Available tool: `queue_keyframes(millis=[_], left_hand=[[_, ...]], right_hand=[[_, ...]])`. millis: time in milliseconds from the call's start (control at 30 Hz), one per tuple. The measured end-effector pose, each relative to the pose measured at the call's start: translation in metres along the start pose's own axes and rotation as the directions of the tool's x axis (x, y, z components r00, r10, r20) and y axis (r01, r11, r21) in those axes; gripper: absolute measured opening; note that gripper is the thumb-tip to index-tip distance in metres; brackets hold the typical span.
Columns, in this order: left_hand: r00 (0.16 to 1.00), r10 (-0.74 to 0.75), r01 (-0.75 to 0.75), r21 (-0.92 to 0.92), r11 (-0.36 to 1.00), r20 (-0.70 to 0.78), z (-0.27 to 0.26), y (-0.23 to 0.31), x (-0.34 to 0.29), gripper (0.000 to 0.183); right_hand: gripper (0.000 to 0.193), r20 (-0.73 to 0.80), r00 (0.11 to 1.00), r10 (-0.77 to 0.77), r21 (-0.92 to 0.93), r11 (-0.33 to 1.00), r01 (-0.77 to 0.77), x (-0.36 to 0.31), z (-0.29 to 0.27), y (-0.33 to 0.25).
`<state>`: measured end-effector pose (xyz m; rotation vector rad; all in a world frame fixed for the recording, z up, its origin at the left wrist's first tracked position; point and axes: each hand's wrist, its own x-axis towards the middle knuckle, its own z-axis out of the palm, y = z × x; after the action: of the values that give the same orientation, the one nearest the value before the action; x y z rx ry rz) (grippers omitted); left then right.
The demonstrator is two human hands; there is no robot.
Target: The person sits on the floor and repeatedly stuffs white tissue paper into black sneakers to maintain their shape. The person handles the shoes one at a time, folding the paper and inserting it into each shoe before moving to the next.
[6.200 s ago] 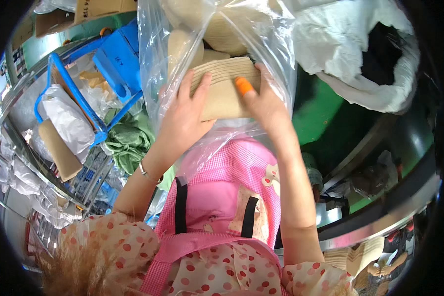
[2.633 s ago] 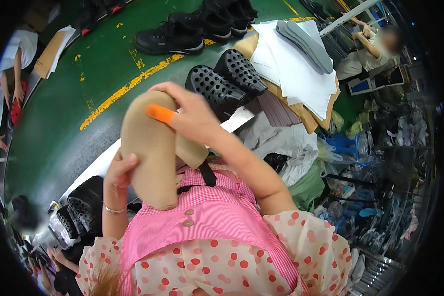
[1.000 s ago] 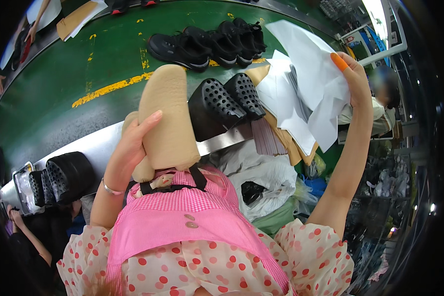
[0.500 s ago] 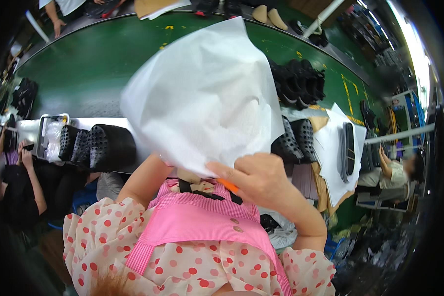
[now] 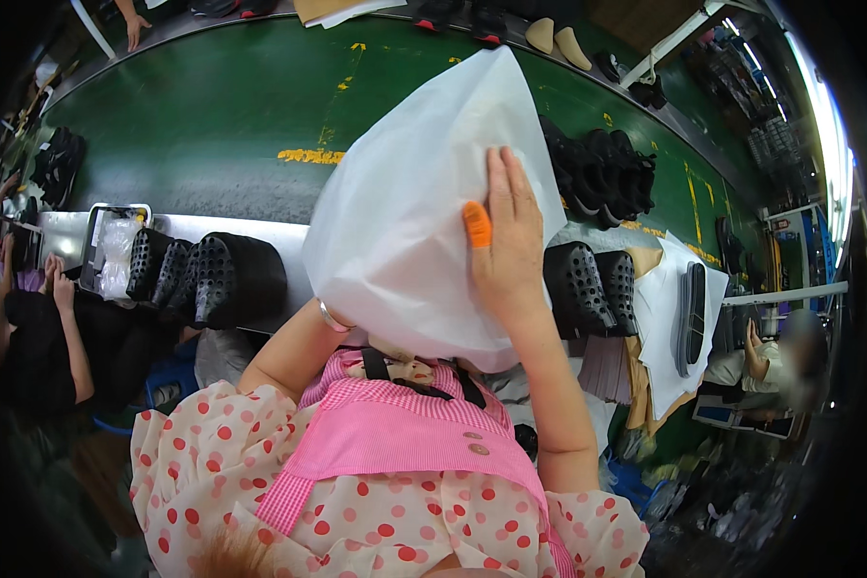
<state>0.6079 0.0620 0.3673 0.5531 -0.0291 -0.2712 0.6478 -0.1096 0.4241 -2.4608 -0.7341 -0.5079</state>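
Note:
A large white sheet of thin paper [image 5: 395, 231], creased and bulging, stands up in front of my chest. My right hand [image 5: 511, 241] lies flat against the sheet's right side with its fingers stretched out. Its thumb wears an orange finger cover [image 5: 477, 223]. My left forearm [image 5: 299, 342], with a silvery bracelet at the wrist, reaches up behind the sheet, which hides the left hand. Whatever is under the paper is also hidden. Black perforated thick-soled shoes [image 5: 241, 281] stand left of the sheet, and a similar pair [image 5: 578, 289] stands at its right.
A green conveyor belt [image 5: 222, 116] crosses ahead, carrying black shoes [image 5: 597, 169]. On the right lie black soles [image 5: 692, 318] on white paper sheets [image 5: 657, 361]. At left stands a tray with clear plastic packets [image 5: 116, 260], near a co-worker's hands [image 5: 60, 281]. Another person [image 5: 761, 361] sits far right.
My right hand has gone from pinching the sheet's near edge to lying flat on its right side. The sheet has drawn in, its left edge moving right and its lower edge coming down.

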Motion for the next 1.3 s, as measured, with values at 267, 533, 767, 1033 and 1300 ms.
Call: queue_keyframes(millis=[267, 533, 767, 1033, 1300], left_hand=[[0.997, 0.076, -0.076, 0.017, 0.997, -0.022, -0.002, 0.014, -0.009, 0.055], [0.989, 0.14, -0.139, 0.035, 0.99, -0.053, -0.003, 0.021, -0.019, 0.055], [0.98, 0.177, -0.174, 0.048, 0.984, -0.086, -0.001, 0.018, -0.032, 0.056], [0.972, 0.212, -0.206, 0.06, 0.977, -0.106, 0.002, 0.014, -0.036, 0.056], [0.965, 0.231, -0.225, 0.061, 0.972, -0.121, 0.005, 0.01, -0.037, 0.057]], right_hand=[[0.057, 0.155, 0.987, 0.038, 0.341, 0.936, -0.09, 0.002, -0.009, 0.003], [0.061, 0.164, 0.967, -0.194, 0.387, 0.914, 0.117, 0.018, 0.0, 0.017], [0.094, 0.31, 0.951, 0.002, 0.416, 0.899, -0.138, 0.008, 0.003, 0.005], [0.094, 0.396, 0.916, 0.067, 0.533, 0.796, -0.289, 0.006, -0.002, -0.003], [0.104, 0.435, 0.892, 0.127, 0.55, 0.747, -0.374, -0.008, -0.001, -0.003]])
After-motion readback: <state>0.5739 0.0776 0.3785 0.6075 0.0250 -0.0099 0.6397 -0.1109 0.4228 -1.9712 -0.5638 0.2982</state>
